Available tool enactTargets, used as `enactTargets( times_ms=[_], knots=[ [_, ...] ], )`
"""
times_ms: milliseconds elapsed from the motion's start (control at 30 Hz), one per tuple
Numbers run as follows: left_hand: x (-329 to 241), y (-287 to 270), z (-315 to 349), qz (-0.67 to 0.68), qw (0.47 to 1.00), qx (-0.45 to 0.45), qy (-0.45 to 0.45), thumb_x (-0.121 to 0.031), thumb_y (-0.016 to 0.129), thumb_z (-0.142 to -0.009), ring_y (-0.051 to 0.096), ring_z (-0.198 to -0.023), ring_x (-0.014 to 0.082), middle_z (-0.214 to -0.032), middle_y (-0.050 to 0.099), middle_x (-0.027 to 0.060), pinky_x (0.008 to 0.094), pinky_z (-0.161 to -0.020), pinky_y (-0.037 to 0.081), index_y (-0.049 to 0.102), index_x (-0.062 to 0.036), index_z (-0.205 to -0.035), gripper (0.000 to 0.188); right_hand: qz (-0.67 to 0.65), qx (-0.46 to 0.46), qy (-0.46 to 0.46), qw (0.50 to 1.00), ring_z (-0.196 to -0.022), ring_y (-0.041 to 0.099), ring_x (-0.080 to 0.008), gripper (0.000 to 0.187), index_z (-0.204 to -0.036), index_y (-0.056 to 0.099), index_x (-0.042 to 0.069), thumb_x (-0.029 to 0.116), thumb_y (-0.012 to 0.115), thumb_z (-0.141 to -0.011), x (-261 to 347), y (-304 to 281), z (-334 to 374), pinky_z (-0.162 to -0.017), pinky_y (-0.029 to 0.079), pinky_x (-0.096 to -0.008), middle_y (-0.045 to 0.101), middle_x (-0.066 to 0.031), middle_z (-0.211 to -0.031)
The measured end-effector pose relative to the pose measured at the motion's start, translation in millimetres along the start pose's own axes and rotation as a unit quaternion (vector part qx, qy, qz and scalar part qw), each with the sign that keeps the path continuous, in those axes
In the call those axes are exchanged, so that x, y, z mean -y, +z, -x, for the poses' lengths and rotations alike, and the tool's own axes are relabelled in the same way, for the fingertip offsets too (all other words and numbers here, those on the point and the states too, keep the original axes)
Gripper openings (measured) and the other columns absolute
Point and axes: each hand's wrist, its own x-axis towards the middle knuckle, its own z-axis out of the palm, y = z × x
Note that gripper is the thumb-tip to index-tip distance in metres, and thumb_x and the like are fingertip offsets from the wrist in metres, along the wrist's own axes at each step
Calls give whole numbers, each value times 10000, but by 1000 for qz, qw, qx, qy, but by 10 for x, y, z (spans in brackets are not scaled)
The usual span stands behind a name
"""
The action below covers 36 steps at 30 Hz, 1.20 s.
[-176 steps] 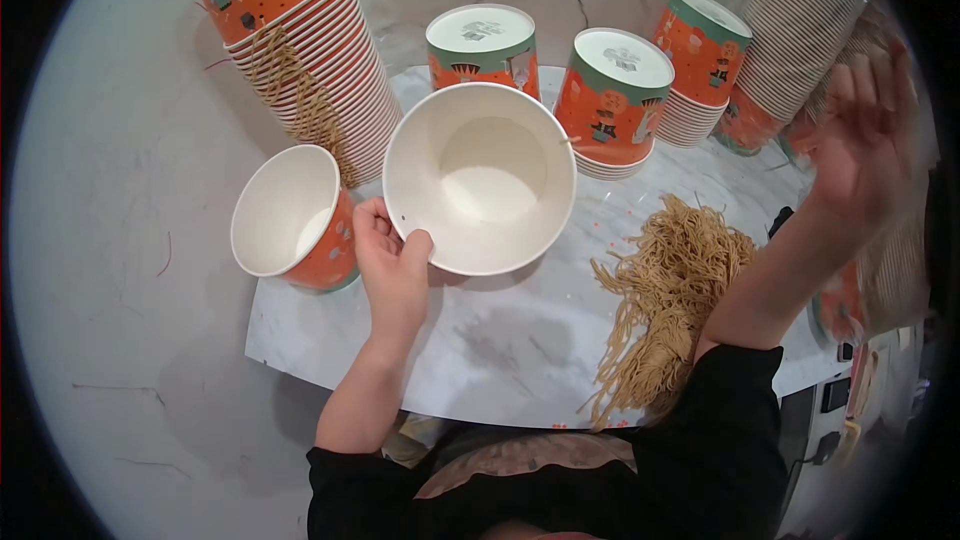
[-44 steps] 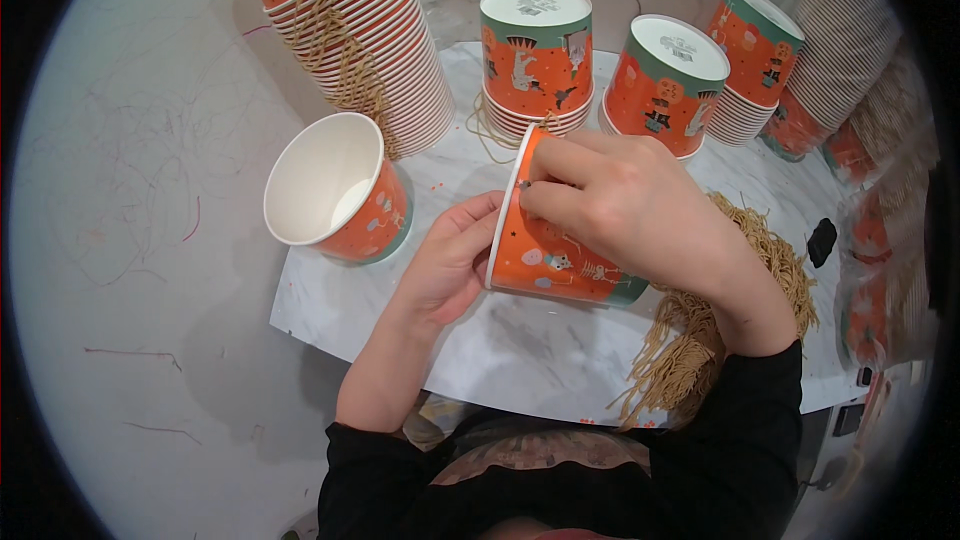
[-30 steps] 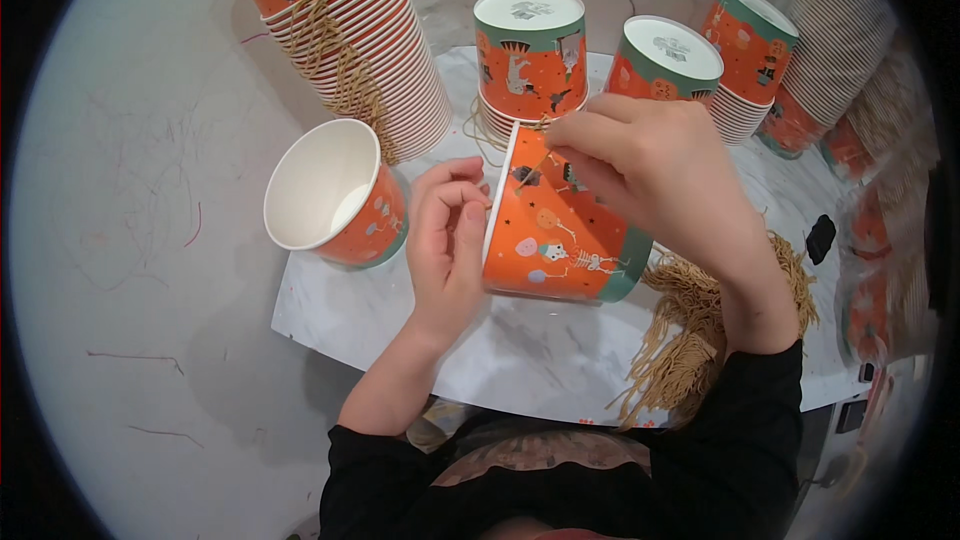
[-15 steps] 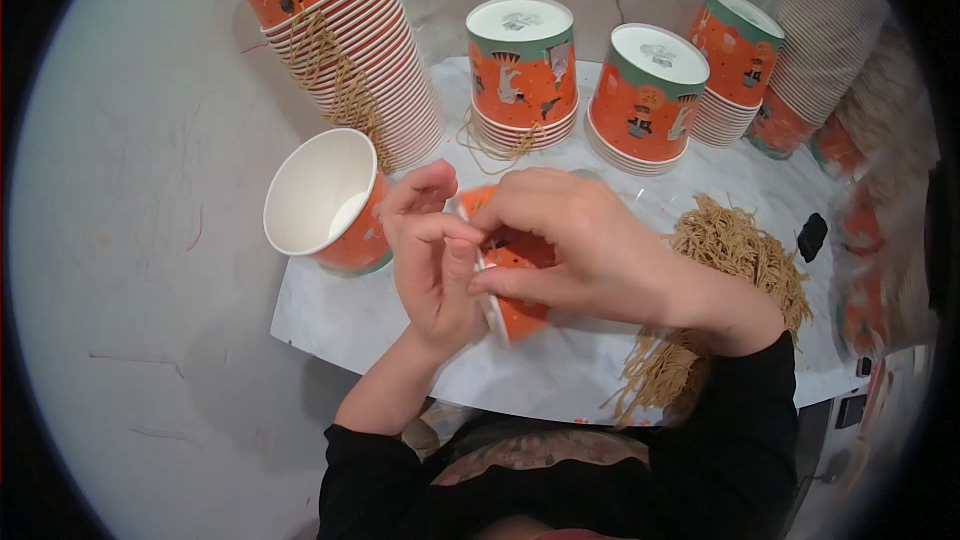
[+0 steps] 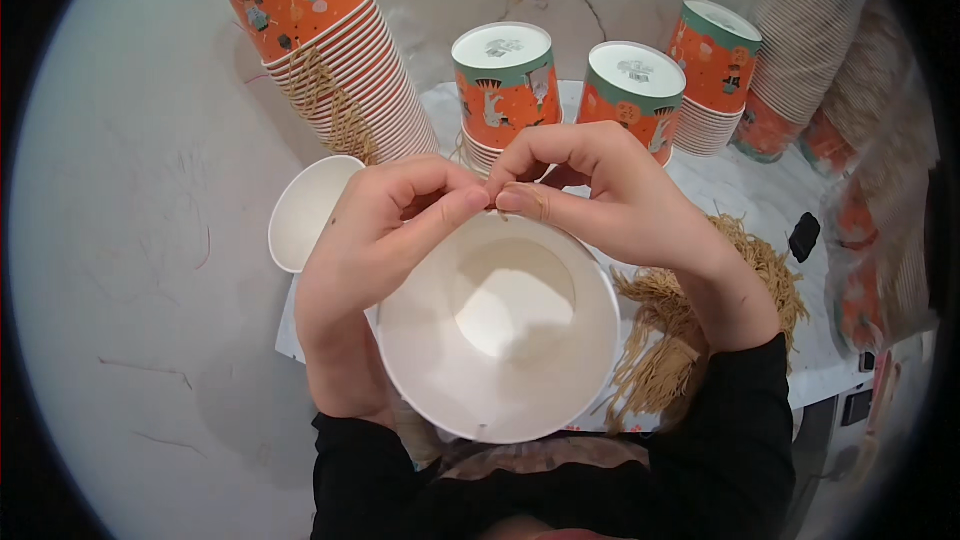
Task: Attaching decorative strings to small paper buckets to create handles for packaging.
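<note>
A large paper bucket [image 5: 420, 370], white inside, is tilted with its mouth toward me, close to my body. At its far rim the thumbs and forefingers of both hands meet. My left hand [image 5: 390, 230] is closed in a pinch on the rim, its other fingers hidden behind the bucket. My right hand [image 5: 605, 185] pinches a thin tan string [image 5: 503, 217]; a short end shows below its thumb, and a strand lies across that thumb. Right of the bucket, under my right forearm, lies a loose bundle of tan strings [image 5: 655, 370].
Another open paper bucket [image 5: 305, 215] lies at the left. Behind it leans a tall stack of orange buckets [image 5: 340, 70] with tan strings hanging down. Upside-down bucket stacks [image 5: 505, 90] stand at the back. A small black object [image 5: 804, 238] and plastic-wrapped buckets [image 5: 860, 210] are at the right.
The bucket has turned from its side so its open mouth faces me. Both hands have come together at its far rim, the left closing from spread fingers into a pinch.
</note>
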Motion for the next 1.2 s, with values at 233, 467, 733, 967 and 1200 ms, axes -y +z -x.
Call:
enactTargets(
  times_ms=[233, 467, 733, 967, 1200],
  knots=[
    [-51, -62, -96, -66, 998, 16, -15, -152, 637, -992, 601, -791, 40, -831, 669, 1, 207, -700, 482, 673, 21, -946, 183, 18, 14, -5, 1000, -848, 640, -79, 113, -991, 670, -14, 92, 677, -952, -47, -7, -27, -793, 523, -253, 690, -23, -893],
    [49, -60, -277, 94, 993, 34, -67, -155, 646, -982, 556, -672, 30, -805, 612, -20, 199, -611, 451, 614, -17, -981, 141, 45, -33, 5, 998, -782, 648, -125, 90, -961, 679, -8, 70, 668, -917, -164, -58, -55, -735, 523, -278, 695, -71, -829],
    [-71, -227, -126, -77, 989, 32, -121, -129, 656, -951, 480, -514, -3, -778, 609, -19, 185, -448, 318, 597, -26, -975, 121, -112, -21, 64, 991, -877, 670, -94, 137, -1005, 717, -15, 98, 687, -935, -160, -134, -114, -817, 537, -249, 730, -49, -944],
    [-70, -284, -20, -182, 976, 79, -86, -118, 634, -966, 591, -509, 43, -791, 651, 4, 219, -435, 360, 569, -22, -979, 117, -171, -26, 95, 980, -858, 676, -87, 144, -1021, 721, -8, 106, 690, -939, -180, -159, -131, -792, 540, -239, 728, -52, -936],
    [-131, -137, -113, -109, 986, 43, -119, -36, 612, -961, 459, -535, 5, -887, 666, 23, 192, -536, 429, 574, -8, -960, 47, 1, -88, 65, 994, -746, 661, -79, 143, -952, 714, -42, 94, 682, -923, -186, -141, -105, -687, 522, -233, 704, -34, -812]
  ],
)
